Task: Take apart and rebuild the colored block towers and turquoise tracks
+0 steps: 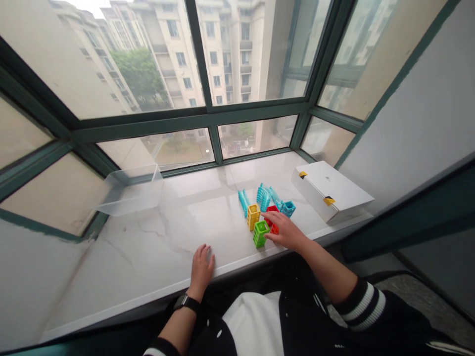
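Observation:
My right hand point(285, 230) lies over a red plastic block point(272, 211) on the white marble window sill point(163, 232), fingers curled round it. A green lattice block point(260, 233) stands just left of that hand, and a yellow lattice block point(253, 215) stands behind the green one. Several light-blue ribbed pieces point(265, 195) lie behind them, with a small blue cube point(288, 207) at the right. My left hand point(201, 267) rests flat near the sill's front edge, fingers stretched out, holding nothing. A black watch point(186, 301) is on that wrist.
A clear plastic tub point(129, 190) sits at the back left of the sill. A white cardboard box point(331, 190) with yellow-black tape lies at the right end. Green-framed windows point(211, 118) close off the back; a grey wall point(419, 113) stands on the right.

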{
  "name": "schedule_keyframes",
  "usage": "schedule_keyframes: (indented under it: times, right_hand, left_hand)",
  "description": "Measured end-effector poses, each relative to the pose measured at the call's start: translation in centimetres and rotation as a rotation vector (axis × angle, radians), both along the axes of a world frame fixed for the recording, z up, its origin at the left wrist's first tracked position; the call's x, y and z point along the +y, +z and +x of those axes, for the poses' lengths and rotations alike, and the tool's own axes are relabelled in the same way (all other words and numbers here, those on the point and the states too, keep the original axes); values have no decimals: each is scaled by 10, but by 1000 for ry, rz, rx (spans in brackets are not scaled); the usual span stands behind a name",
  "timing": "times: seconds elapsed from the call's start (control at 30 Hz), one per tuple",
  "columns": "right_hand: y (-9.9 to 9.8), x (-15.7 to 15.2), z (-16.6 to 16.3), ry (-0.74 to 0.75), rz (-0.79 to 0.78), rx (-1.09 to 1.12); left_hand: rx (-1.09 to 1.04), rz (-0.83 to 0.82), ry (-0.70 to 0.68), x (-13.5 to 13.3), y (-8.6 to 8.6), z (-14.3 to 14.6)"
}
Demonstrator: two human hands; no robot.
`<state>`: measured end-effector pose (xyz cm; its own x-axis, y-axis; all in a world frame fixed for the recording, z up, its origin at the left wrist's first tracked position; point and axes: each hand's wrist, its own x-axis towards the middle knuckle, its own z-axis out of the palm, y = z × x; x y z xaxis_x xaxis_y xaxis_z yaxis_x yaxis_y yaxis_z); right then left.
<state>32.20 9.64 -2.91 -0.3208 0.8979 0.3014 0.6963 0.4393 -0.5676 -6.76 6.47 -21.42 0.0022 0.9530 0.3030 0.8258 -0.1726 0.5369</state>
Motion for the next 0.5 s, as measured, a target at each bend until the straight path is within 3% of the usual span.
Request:
schedule_keyframes:
  times: [0.13, 0.23, 0.37, 0.5]
  right_hand:
    - [21, -24, -17, -51, 207, 199]
    - [26, -47, -36, -2, 270, 282]
    - [17, -64, -64, 148, 245, 286]
    - [-4, -60, -94, 314, 228, 265]
  left_hand:
    - [87, 33, 4, -6, 1, 10]
    - [124, 45, 4, -7, 3, 12]
    - [161, 71, 14, -9, 3, 14]
    - [198, 91, 28, -9, 0, 15]
